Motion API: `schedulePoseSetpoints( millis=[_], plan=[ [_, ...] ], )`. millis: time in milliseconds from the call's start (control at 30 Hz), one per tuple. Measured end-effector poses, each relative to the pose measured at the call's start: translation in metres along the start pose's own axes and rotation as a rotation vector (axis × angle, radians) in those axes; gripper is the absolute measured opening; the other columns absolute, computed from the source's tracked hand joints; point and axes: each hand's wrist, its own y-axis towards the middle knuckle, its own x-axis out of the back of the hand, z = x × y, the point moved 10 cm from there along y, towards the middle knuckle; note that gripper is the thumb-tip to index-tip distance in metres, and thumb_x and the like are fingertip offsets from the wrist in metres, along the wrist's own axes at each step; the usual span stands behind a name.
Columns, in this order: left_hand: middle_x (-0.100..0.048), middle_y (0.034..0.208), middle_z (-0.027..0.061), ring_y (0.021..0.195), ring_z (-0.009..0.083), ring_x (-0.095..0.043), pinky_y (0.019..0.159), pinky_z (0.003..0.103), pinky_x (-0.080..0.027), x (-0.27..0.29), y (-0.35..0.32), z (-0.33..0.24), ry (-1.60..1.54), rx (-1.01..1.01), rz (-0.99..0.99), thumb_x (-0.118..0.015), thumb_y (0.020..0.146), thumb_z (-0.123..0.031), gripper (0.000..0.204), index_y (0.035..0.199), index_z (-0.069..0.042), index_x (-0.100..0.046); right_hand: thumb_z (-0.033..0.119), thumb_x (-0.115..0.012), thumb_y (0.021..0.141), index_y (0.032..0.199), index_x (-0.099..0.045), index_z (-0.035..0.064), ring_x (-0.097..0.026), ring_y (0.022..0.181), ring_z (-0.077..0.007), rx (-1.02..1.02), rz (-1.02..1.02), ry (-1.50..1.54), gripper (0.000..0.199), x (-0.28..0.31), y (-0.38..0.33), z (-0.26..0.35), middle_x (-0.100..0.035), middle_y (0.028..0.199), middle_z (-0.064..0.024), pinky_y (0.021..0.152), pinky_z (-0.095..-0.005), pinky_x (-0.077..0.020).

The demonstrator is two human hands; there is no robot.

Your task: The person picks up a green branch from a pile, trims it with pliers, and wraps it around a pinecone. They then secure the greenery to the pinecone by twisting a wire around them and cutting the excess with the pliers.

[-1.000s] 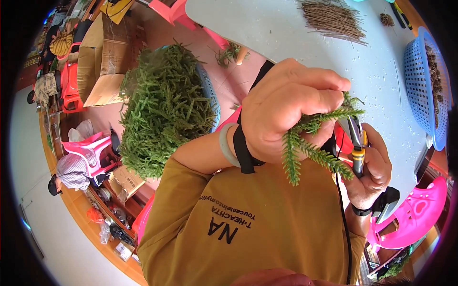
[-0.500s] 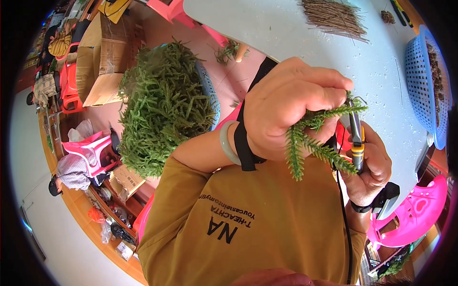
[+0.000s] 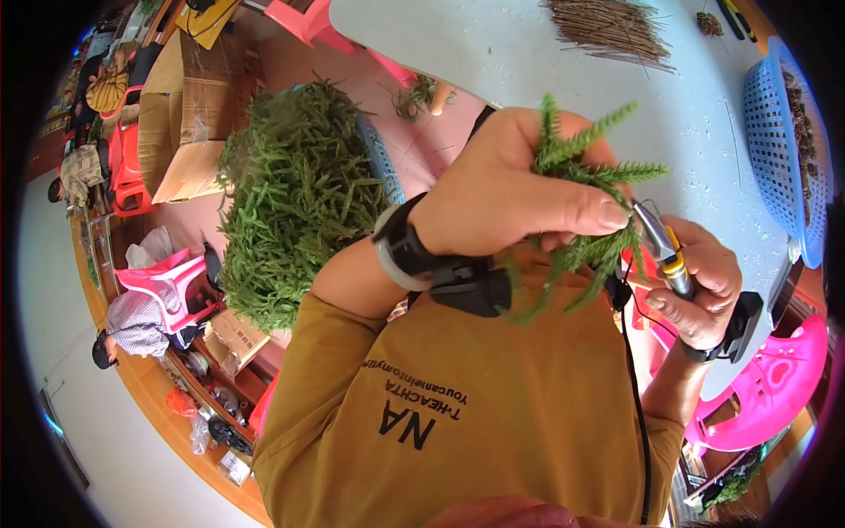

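Observation:
My left hand (image 3: 519, 189) is closed around a bunch of green needle-leaved sprigs (image 3: 594, 189), held up in front of my chest; sprig tips stick out above and below the fingers. My right hand (image 3: 700, 282) grips small pruning snips (image 3: 660, 242) with yellow and black handles. The metal blades touch the sprigs just beside my left thumb. A black strap and a grey band sit on my left wrist, and a black strap on my right wrist.
A big heap of the same green sprigs (image 3: 295, 202) fills a blue basket to my left. The white table (image 3: 493, 53) carries a bundle of bare brown stems (image 3: 612, 26) and a blue perforated basket (image 3: 779, 141). Pink plastic stools (image 3: 766, 396) and a cardboard box (image 3: 180, 114) stand around.
My left hand has turned and lifted the sprigs, so their tips now point up. The snips have closed in against the stems by my thumb.

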Motion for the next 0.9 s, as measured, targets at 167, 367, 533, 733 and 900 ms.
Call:
schedulePoseSetpoints(
  millis=[167, 367, 533, 733, 900],
  plan=[
    [-0.066, 0.090, 0.0178, 0.084, 0.0193, -0.066, 0.060, 0.023, -0.049, -0.010, 0.004, 0.028, -0.327, 0.213, 0.104, -0.066, 0.077, -0.007, 0.019, 0.090, 0.002, -0.056, 0.014, -0.085, 0.061, 0.078, -0.063, -0.0041, -0.062, 0.080, -0.0228, 0.046, 0.103, -0.110, 0.033, 0.004, 0.008, 0.008, -0.064, 0.098, -0.0210, 0.072, -0.0302, -0.0468],
    [-0.066, 0.094, 0.0170, 0.083, 0.0150, -0.064, 0.063, 0.023, -0.049, 0.003, 0.003, 0.006, -0.041, -0.099, -0.053, -0.065, 0.081, -0.004, 0.015, 0.092, 0.000, -0.055, 0.013, -0.083, 0.062, 0.080, -0.063, -0.0060, -0.060, 0.083, -0.0220, -0.067, -0.091, -0.038, 0.033, 0.007, -0.001, 0.002, -0.061, 0.104, -0.0238, 0.073, -0.0282, -0.0449],
    [-0.065, 0.099, 0.0167, 0.082, 0.0126, -0.062, 0.069, 0.024, -0.051, -0.002, -0.006, -0.018, 0.167, -0.407, -0.105, -0.060, 0.086, 0.003, 0.014, 0.098, 0.000, -0.054, 0.010, -0.082, 0.061, 0.081, -0.063, -0.0070, -0.060, 0.087, -0.0234, -0.066, -0.092, -0.114, 0.033, 0.009, -0.010, 0.019, -0.058, 0.106, -0.0276, 0.075, -0.0277, -0.0438],
    [-0.062, 0.107, 0.0183, 0.083, 0.0130, -0.062, 0.073, 0.025, -0.051, -0.010, -0.024, -0.036, 0.331, -0.833, -0.110, -0.057, 0.084, 0.011, 0.022, 0.103, 0.000, -0.052, 0.009, -0.082, 0.059, 0.080, -0.062, -0.0068, -0.059, 0.085, -0.0245, -0.099, -0.182, -0.132, 0.033, 0.002, -0.011, 0.035, -0.058, 0.105, -0.0284, 0.076, -0.0285, -0.0445],
    [-0.060, 0.112, 0.0211, 0.084, 0.0136, -0.061, 0.069, 0.027, -0.051, -0.005, -0.030, -0.037, 0.430, -0.859, -0.144, -0.057, 0.083, 0.013, 0.026, 0.105, 0.000, -0.052, 0.008, -0.081, 0.058, 0.079, -0.061, -0.0063, -0.060, 0.085, -0.0256, -0.128, -0.203, -0.113, 0.032, -0.006, -0.010, 0.032, -0.058, 0.105, -0.0287, 0.076, -0.0297, -0.0452]
  ],
)
